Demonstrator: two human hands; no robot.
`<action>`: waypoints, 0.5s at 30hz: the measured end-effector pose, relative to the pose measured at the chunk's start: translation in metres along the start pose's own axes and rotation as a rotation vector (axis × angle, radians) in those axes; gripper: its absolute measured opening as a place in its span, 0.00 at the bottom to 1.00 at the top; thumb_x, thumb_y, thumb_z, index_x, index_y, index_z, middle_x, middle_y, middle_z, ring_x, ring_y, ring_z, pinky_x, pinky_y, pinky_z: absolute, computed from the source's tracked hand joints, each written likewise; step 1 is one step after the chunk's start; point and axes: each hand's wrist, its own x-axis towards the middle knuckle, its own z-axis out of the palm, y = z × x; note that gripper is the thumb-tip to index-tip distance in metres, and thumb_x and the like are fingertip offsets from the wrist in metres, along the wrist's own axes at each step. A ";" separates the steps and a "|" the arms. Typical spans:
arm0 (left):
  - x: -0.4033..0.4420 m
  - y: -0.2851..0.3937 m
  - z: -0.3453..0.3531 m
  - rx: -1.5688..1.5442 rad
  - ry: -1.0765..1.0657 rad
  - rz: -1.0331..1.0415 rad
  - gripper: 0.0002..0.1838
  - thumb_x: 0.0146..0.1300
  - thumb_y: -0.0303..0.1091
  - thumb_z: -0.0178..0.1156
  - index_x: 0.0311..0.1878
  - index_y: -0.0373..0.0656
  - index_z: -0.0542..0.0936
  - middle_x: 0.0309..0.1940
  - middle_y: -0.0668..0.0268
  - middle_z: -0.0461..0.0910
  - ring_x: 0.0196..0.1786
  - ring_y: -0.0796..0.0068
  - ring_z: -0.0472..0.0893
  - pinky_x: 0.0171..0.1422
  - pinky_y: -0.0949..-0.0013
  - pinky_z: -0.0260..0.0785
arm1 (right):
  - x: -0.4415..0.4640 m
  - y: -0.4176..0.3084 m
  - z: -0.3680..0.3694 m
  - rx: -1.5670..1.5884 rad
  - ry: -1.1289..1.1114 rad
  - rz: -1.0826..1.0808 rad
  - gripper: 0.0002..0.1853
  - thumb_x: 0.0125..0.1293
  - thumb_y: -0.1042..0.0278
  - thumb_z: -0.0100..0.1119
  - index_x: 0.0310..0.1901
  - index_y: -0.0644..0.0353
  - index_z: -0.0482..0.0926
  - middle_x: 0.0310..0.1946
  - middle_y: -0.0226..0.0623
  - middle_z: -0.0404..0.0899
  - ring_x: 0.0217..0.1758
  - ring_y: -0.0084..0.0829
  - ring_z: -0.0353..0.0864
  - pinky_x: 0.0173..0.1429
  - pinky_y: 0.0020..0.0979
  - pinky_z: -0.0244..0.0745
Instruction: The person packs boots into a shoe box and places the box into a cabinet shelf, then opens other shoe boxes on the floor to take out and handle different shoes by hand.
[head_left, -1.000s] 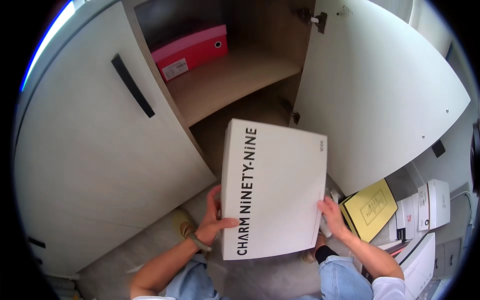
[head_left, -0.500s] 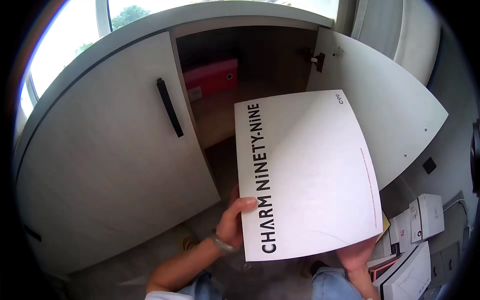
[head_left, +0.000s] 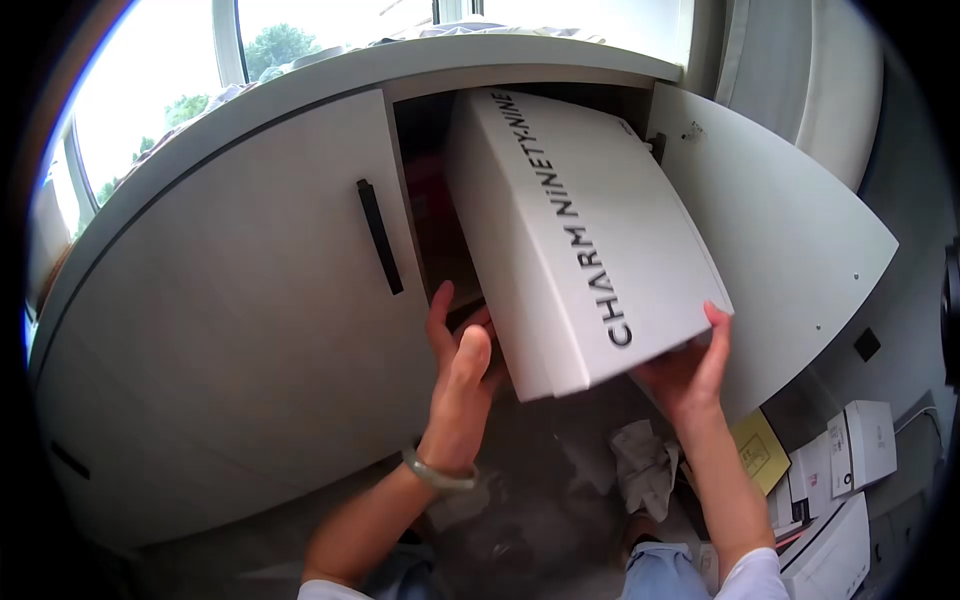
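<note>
A large white box point(head_left: 600, 220) marked "CHARM NINETY-NINE" is tilted, its far end inside the open cabinet point(head_left: 422, 130) and its near end sticking out. My right hand point(head_left: 692, 372) holds the near right corner, thumb up along the edge and fingers underneath. By the box's left side is my left hand point(head_left: 462, 370), its fingers apart and the thumb raised; some fingertips are hidden behind or against the box, and I cannot tell whether they touch it. Left of the box, a red box point(head_left: 425, 200) shows dimly in the cabinet's shadow.
The cabinet's right door point(head_left: 790, 220) stands wide open; the left door point(head_left: 250, 300), with a black handle point(head_left: 380, 237), is closed. A crumpled grey cloth point(head_left: 645, 468) lies on the floor. White boxes point(head_left: 862, 447) and a yellow item point(head_left: 760, 452) sit at lower right.
The white box has moved up and away, its far end now in the cabinet, and its left side shows. My left hand has come off its edge and opened; my right hand has moved up with it.
</note>
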 end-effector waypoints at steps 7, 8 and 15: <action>-0.108 -0.046 -0.069 0.315 -0.201 -0.187 0.34 0.70 0.48 0.56 0.72 0.42 0.56 0.68 0.58 0.62 0.66 0.62 0.69 0.66 0.57 0.66 | 0.108 0.007 0.126 -0.168 -0.234 -0.056 0.48 0.55 0.36 0.59 0.72 0.53 0.55 0.69 0.46 0.60 0.71 0.50 0.61 0.69 0.58 0.61; -0.111 -0.044 -0.070 0.419 -0.304 -0.258 0.30 0.72 0.46 0.55 0.70 0.41 0.60 0.65 0.60 0.65 0.63 0.66 0.71 0.65 0.61 0.66 | 0.153 0.024 0.158 -0.227 -0.297 -0.147 0.45 0.61 0.38 0.59 0.72 0.53 0.54 0.70 0.46 0.58 0.71 0.49 0.62 0.68 0.52 0.65; -0.116 -0.062 -0.080 0.601 -0.648 -0.402 0.25 0.73 0.47 0.54 0.66 0.42 0.68 0.53 0.64 0.75 0.52 0.75 0.76 0.59 0.67 0.69 | 0.216 0.063 0.219 -0.903 -0.611 -0.124 0.37 0.69 0.46 0.54 0.71 0.63 0.60 0.69 0.46 0.63 0.72 0.40 0.63 0.69 0.42 0.66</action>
